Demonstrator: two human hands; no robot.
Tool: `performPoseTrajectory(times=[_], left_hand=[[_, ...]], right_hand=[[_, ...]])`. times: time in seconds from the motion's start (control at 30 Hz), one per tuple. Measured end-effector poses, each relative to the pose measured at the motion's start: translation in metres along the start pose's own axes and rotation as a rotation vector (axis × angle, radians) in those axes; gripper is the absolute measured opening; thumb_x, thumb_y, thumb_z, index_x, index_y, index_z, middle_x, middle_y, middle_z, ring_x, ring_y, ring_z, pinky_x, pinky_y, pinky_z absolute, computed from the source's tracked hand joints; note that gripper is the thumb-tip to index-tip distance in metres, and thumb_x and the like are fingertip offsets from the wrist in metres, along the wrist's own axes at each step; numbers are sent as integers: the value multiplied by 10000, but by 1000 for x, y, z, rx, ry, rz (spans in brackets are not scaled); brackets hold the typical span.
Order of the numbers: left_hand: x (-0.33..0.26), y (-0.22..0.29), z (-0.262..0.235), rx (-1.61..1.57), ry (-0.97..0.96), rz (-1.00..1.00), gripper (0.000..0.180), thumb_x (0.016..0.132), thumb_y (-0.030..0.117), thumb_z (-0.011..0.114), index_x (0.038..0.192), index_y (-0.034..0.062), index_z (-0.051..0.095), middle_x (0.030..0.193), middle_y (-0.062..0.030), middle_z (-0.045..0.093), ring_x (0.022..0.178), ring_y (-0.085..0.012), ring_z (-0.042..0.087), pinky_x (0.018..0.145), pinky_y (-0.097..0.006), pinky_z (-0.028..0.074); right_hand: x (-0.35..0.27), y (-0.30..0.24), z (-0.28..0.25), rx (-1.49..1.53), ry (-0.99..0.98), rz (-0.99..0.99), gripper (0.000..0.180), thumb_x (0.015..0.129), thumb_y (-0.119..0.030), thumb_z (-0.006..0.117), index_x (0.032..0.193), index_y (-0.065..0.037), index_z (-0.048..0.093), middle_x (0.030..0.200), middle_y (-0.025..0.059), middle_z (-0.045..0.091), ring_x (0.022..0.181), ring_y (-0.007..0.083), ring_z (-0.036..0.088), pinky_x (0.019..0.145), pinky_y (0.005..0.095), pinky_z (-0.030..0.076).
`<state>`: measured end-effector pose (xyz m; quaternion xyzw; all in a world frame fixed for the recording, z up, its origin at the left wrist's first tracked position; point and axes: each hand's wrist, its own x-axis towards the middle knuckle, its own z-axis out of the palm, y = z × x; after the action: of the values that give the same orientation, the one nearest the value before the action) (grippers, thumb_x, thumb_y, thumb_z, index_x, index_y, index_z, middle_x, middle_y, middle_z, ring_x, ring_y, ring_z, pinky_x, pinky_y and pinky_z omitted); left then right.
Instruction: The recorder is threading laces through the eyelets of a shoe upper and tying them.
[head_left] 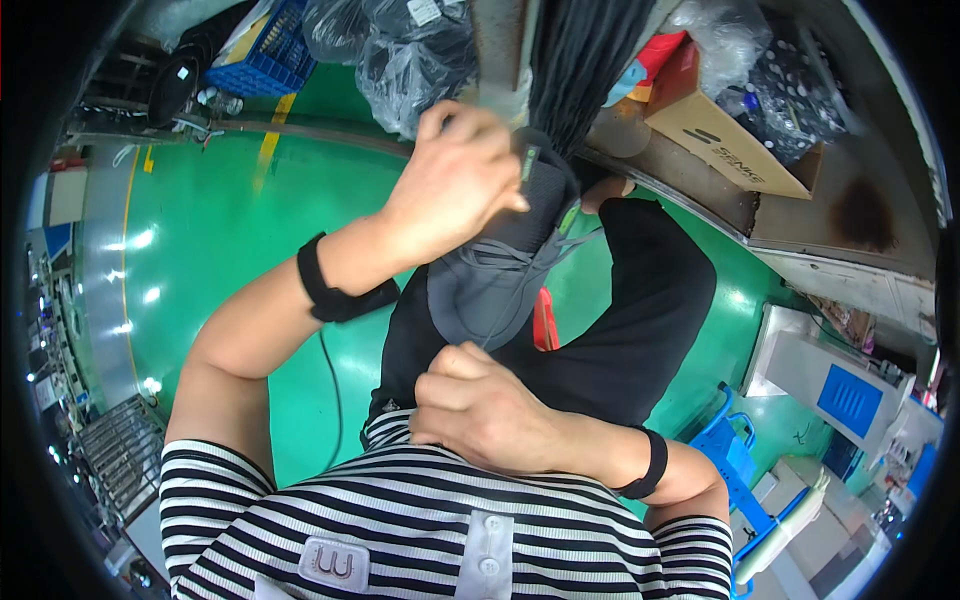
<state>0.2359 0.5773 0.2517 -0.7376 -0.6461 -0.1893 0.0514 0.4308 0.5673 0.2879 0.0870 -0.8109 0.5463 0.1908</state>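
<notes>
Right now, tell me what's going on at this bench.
A person in a striped shirt holds a dark grey laced shoe up in front of them with bare hands. The left hand grips the top of the shoe near its collar; the right hand is closed just below its lower end, fingers pinched where the grey laces hang down. A bundle of black cords hangs above, beside a cardboard box on the worn bench. The floor is green.
</notes>
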Motion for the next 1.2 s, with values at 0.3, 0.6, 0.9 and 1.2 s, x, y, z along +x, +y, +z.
performPoseTrajectory(times=[0.3,0.6,0.9,1.2], left_hand=[[-1,3,27,-26,-232,153,209,712,271,725,740,81,643,851,-41,543,1006,-243,521,960,-437,367],[1,-3,-5,-252,-234,-61,367,679,300,804,890,97,581,998,-81,542,1036,-303,508,919,-446,384],[11,29,17,-15,-239,38,143,746,111,691,847,64,602,922,-73,554,1010,-264,533,891,-424,395],[20,37,22,62,-366,38,210,726,152,733,885,76,618,967,-69,577,1011,-253,544,875,-403,388]], right_hand=[[-32,12,-2,50,299,376,127,942,-171,599,924,-47,579,740,86,578,653,228,564,723,318,439],[-77,36,-44,537,722,714,189,980,-44,522,1166,-31,553,882,19,641,856,61,581,768,203,448],[-71,68,-42,575,726,673,105,931,-34,612,1032,-10,628,854,3,669,802,52,621,724,188,471],[-54,82,-53,365,808,683,63,870,-78,674,929,-56,675,852,31,662,818,119,622,737,259,468]])
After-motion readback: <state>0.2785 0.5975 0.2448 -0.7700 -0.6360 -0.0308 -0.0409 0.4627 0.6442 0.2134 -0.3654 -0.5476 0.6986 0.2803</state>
